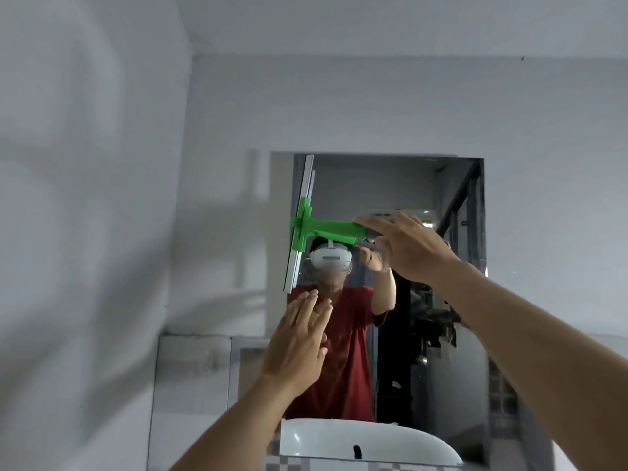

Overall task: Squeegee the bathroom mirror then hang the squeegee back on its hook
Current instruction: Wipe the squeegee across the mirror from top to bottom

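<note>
The light, rigid-looking squeegee (306, 229) is clamped by its handle in the right hand (404, 246) (the natural grip), blade upright at the mirror (407, 185) edge, left hand (295, 338) splayed, empty.

Pale grey walls (373, 107) meet a plain ceiling (339, 22) in a dim bathroom; a white basin (339, 440) sits below.

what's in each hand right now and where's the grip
The right hand holds the green squeegee by the end of its handle. The left hand is open, holding nothing.
</note>
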Available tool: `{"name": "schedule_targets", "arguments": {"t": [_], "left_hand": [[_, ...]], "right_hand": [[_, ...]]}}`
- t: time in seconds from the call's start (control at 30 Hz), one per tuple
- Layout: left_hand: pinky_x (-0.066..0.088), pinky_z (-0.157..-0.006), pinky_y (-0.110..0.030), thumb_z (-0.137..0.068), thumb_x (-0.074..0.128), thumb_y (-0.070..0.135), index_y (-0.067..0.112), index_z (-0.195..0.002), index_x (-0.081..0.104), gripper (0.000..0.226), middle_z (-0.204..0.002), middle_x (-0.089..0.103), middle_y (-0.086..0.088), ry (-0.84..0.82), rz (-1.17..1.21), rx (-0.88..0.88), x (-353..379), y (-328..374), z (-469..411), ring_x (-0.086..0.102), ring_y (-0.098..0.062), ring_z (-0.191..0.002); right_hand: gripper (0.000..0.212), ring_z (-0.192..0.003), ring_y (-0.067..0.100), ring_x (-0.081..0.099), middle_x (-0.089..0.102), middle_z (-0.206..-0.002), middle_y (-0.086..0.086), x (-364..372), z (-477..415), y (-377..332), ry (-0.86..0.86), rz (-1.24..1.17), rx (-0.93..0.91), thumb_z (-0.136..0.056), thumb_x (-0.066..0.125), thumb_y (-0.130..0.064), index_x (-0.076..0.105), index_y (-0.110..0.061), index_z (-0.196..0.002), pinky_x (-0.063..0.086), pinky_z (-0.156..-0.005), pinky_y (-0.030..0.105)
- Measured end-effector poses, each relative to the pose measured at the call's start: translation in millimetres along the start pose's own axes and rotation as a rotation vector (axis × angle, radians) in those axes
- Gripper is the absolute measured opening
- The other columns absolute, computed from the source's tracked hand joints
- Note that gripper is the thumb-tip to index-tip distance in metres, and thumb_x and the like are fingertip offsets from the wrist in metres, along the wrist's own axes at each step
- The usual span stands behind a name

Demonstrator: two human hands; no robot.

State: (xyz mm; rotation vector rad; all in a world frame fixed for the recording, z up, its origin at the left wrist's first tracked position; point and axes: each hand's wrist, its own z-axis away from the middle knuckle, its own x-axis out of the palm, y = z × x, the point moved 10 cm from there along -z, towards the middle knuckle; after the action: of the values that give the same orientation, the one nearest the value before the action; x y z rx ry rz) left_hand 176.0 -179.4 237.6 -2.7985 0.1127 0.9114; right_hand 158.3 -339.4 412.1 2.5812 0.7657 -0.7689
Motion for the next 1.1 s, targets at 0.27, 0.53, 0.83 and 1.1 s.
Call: {"name": "schedule_targets", "arguments": {"t": [0.27, 0.53, 0.83, 1.1], "left_hand": [[0.021, -0.128, -0.042, -0.097, 0.061, 0.020, 0.030, -0.162, -0.004, 0.092, -0.170, -0.019, -0.008, -0.099, 0.024, -0.048, 31, -10, -9, -0.012, -0.029, -0.158], [0.020, -0.128, -0.041, -0.096, 0.058, 0.012, 0.029, -0.162, 0.000, 0.090, -0.172, -0.013, -0.004, -0.067, 0.040, -0.032, 30, -12, -8, -0.012, -0.026, -0.158], [0.009, -0.125, -0.038, -0.091, 0.069, 0.016, 0.025, -0.163, 0.012, 0.092, -0.172, -0.001, -0.009, -0.021, 0.027, -0.036, 31, -13, -9, -0.003, -0.030, -0.159], [0.031, -0.119, -0.043, -0.080, 0.079, 0.011, 0.020, -0.160, 0.029, 0.095, -0.169, 0.018, -0.015, 0.001, 0.017, -0.040, 31, -14, -9, 0.018, -0.037, -0.156]], "right_hand": [[0.059, -0.111, 0.026, 0.051, 0.053, -0.111, 0.006, -1, -37, 5, -0.030, 0.090, -0.035, -0.103, 0.046, -0.018, 0.028, -0.051, -0.149, 0.053, -0.090, 0.050], [0.064, -0.107, 0.027, 0.050, 0.048, -0.106, 0.005, 1, -45, 10, -0.042, 0.138, -0.065, -0.101, 0.044, -0.016, 0.024, -0.052, -0.150, 0.050, -0.087, 0.050], [0.063, -0.103, 0.028, 0.053, 0.053, -0.108, 0.009, -23, 1, 83, 0.014, 0.120, 0.066, -0.098, 0.053, -0.018, 0.031, -0.048, -0.149, 0.057, -0.082, 0.051], [0.061, -0.094, 0.032, 0.056, 0.052, -0.106, 0.009, -38, 54, 138, 0.097, 0.029, 0.287, -0.099, 0.048, -0.012, 0.035, -0.044, -0.149, 0.055, -0.078, 0.047]]}}
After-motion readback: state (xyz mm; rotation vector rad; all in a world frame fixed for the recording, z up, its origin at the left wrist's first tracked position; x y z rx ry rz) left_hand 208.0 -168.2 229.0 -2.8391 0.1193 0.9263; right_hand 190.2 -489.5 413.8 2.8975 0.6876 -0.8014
